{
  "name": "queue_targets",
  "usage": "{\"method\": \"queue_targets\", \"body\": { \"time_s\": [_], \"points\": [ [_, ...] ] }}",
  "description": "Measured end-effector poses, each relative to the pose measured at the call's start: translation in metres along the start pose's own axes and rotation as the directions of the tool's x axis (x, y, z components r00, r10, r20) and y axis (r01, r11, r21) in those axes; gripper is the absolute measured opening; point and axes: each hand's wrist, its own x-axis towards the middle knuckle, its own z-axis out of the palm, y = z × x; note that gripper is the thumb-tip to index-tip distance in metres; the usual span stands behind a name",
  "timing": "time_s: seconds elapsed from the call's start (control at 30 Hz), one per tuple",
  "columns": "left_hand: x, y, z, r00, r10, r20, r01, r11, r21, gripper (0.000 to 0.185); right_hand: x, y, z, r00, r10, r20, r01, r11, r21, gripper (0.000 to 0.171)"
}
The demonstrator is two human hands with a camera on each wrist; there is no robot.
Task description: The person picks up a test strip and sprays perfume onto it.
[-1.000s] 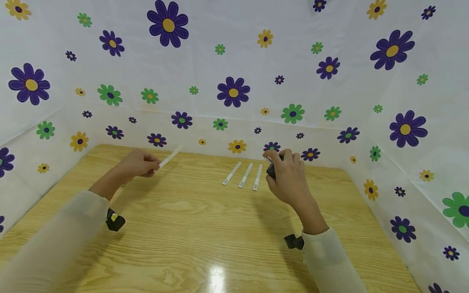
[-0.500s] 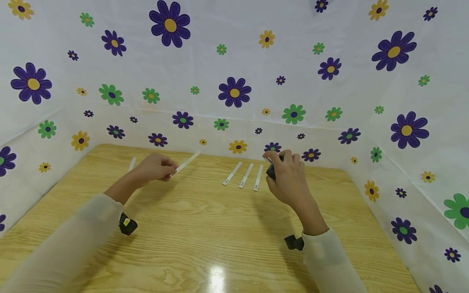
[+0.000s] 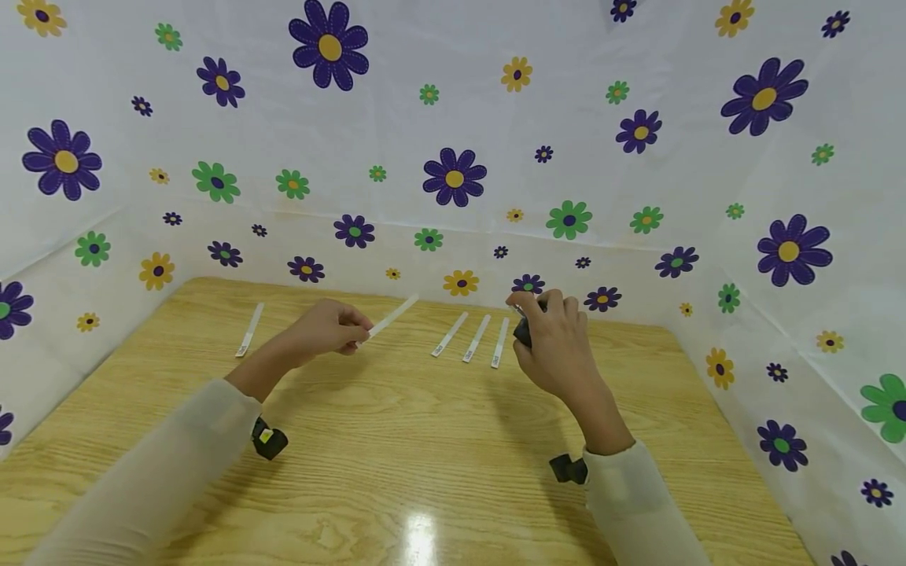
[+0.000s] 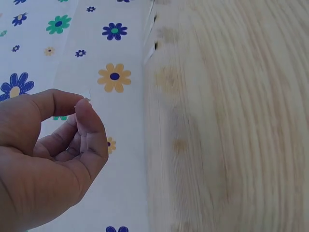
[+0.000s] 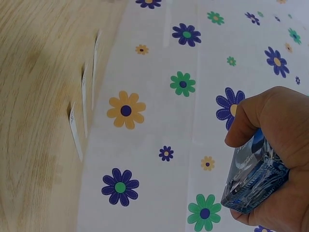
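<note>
My left hand (image 3: 333, 328) pinches one end of a thin white paper strip (image 3: 393, 316), which sticks out up and to the right above the wooden table (image 3: 396, 424). In the left wrist view only the strip's tip (image 4: 87, 96) shows between thumb and forefinger (image 4: 89, 126). Three more white strips (image 3: 476, 339) lie side by side on the table, just left of my right hand (image 3: 555, 346). That hand grips a small dark blue glass bottle (image 5: 256, 175), seen also in the head view (image 3: 524, 331). The three strips (image 5: 83, 104) show beside the table's far edge.
Another white strip (image 3: 249, 329) lies alone at the table's far left. A white flower-printed cloth (image 3: 453, 157) walls the table at the back and both sides. Wrist cameras (image 3: 270, 439) hang under both sleeves.
My left hand has carried its strip rightward toward the three lying strips, uncovering the lone strip at the far left. The right hand with the bottle has stayed put.
</note>
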Motion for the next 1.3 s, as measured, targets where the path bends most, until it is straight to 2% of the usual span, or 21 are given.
{"method": "queue_targets", "body": {
  "time_s": [0.43, 1.3],
  "points": [
    [-0.001, 0.017, 0.025, 0.999, 0.032, 0.013, -0.032, 0.999, -0.038, 0.019, -0.001, -0.001, 0.0, 1.0, -0.004, 0.002, 0.004, 1.0, 0.001, 0.055],
    [-0.01, 0.043, 0.063, 0.988, 0.117, 0.104, -0.106, 0.988, -0.109, 0.017, 0.0, 0.0, 0.002, 1.0, -0.005, 0.005, 0.005, 1.0, 0.002, 0.055]
  ]
}}
